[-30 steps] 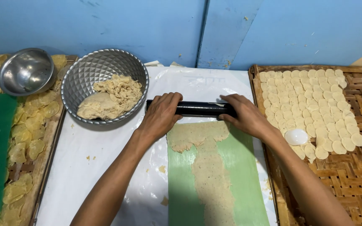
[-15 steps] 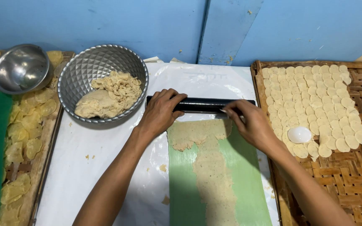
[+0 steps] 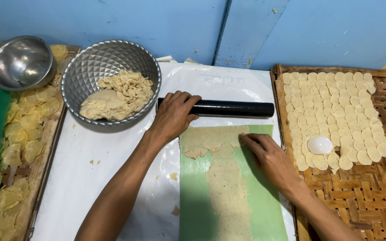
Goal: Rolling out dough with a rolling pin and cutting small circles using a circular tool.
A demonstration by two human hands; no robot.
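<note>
A black rolling pin lies across the far end of a green mat. My left hand rests on the pin's left end, fingers curled over it. A thin strip of rolled beige dough runs down the mat. My right hand lies flat on the mat, fingertips touching the dough's wide far end near its right edge.
A patterned metal bowl with dough lumps sits to the left, a small steel bowl beyond it. A woven tray on the right carries several round dough discs and a white cutter. Left tray holds dried chips.
My right hand has left the rolling pin's right end and come down onto the dough on the mat. The pin and my left hand stay at the far end.
</note>
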